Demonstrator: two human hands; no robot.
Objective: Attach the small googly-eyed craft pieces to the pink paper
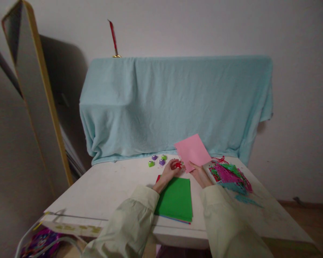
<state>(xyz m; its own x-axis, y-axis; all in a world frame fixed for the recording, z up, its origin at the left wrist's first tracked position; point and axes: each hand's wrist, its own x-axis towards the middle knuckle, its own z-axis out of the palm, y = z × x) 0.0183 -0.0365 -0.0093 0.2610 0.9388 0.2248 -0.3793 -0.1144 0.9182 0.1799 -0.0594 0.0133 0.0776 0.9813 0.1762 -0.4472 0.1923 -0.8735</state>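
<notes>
My left hand is closed around a small red paper punch, held by the left edge of a pink paper sheet. Small notches show along that edge. The sheet is pinched at its lower corner in my right hand, tilted up above the table. Whether the punch has the paper between its jaws is too small to tell. Below my hands lies a stack of coloured paper, green on top, with a red corner showing under my left wrist.
Several small green and purple punches stand left of my left hand. At the right lies a heap of perforated paper scraps in pink, green, red and blue. A light blue cloth hangs behind the white table; a framed mirror leans at left.
</notes>
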